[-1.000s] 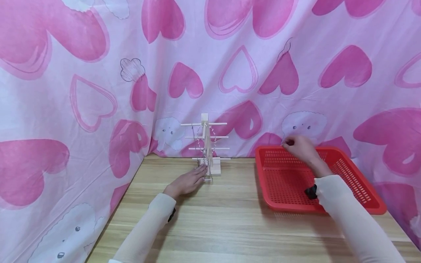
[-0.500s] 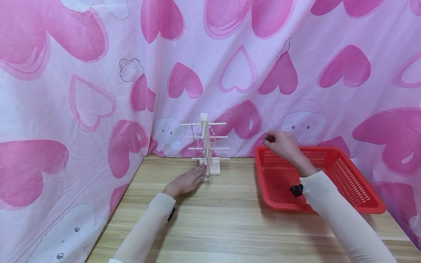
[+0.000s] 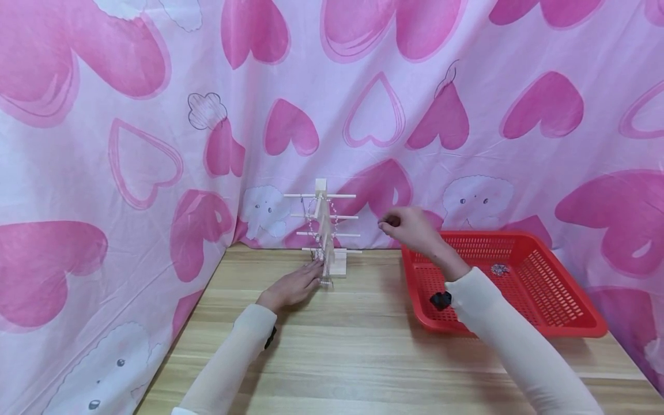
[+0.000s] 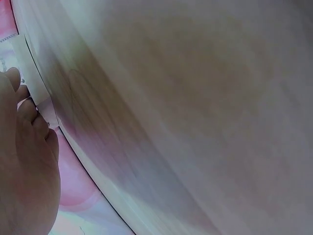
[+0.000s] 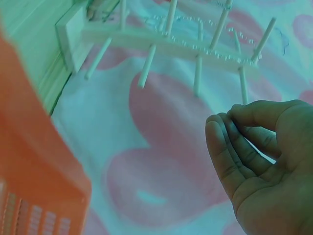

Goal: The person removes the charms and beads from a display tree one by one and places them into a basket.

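A wooden jewelry stand with thin pegs stands at the table's back, a pale bead necklace hanging from its upper pegs. Thin chains hang on its left side. My left hand rests its outstretched fingers at the stand's foot, partly covering the base. In the right wrist view, my right hand has its thumb and fingertips brought together in front of the pegs. I cannot tell what is between those fingertips. In the head view, the right hand is in the air between the stand and the red basket.
The red plastic basket stands on the right side of the wooden table; a small silvery beaded item lies inside it. My right forearm crosses over the basket. A pink heart-patterned cloth hangs behind and at the left.
My right hand has moved left from above the basket toward the stand, fingertips still together. The silvery item in the basket has come into sight. My left hand stays at the stand's foot.
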Demonstrator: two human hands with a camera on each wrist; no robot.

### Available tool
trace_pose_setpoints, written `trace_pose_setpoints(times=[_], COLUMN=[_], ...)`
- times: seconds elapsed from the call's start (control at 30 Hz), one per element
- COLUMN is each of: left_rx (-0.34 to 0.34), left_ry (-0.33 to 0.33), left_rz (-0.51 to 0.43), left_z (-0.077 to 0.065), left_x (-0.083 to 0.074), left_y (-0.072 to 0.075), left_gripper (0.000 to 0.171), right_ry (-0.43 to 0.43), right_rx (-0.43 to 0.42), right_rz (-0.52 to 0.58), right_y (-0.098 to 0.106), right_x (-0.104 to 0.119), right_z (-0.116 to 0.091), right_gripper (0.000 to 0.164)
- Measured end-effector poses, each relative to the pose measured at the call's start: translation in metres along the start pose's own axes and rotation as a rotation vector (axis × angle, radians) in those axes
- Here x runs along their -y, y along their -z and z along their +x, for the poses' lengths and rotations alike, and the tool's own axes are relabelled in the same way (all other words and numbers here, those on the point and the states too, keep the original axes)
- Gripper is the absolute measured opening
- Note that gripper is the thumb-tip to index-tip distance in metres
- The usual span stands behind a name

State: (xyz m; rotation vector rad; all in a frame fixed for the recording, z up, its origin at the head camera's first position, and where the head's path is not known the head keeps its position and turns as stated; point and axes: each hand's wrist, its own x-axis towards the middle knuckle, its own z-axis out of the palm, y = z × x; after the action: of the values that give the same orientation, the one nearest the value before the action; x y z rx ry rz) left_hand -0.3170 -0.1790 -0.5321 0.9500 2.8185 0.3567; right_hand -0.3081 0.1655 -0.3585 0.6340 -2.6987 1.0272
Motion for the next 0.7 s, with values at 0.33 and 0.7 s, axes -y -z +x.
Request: trace_pose_setpoints(times=[0.33,0.7], left_rx=[-0.012,-0.012], left_ry=[-0.039,-0.022], left_rz=[0.035,0.024], left_z=[0.001,0.0], left_x=[-0.001,-0.001], left_y=[-0.001,-0.001], left_gripper=[0.057,0.058], right_ry=[0.077,0.098], right_rx=[0.034,0.08], right_rz=[0.027,0.018], right_y=[-0.031,-0.06], right_x=[0.03,0.054], right_z=[0.013,0.026], right_gripper=[0.011,0.012])
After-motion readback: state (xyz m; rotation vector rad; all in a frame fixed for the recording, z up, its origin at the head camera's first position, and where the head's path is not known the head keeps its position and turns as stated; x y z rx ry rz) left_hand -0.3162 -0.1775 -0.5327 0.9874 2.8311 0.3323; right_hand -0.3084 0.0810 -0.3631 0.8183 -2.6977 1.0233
